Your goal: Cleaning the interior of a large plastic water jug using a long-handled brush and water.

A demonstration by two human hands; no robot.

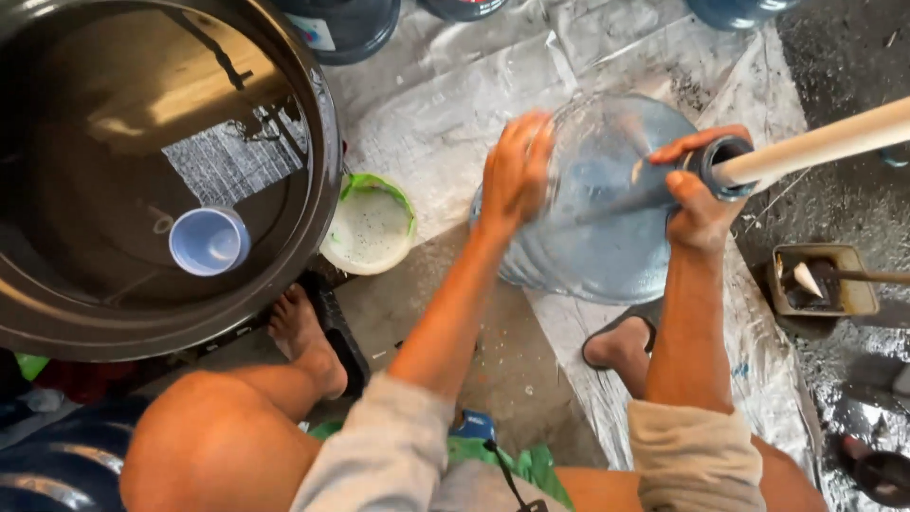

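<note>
A large blue see-through water jug (pixel 607 237) lies tilted on a silvery sheet (pixel 445 104), its neck (pixel 716 166) pointing right. My left hand (pixel 514 171) presses flat against the jug's side. My right hand (pixel 700 199) is closed around the jug's neck. A pale wooden stick (pixel 825 142) enters the neck from the upper right and reaches down inside the jug.
A big dark barrel of water (pixel 142 161) fills the left, with a small blue cup (pixel 209 241) floating in it. A white bucket with a green rim (pixel 370 226) stands beside it. A small square tub with a tool (pixel 820 280) sits at right. More blue jugs (pixel 346 24) line the top. My bare feet rest below.
</note>
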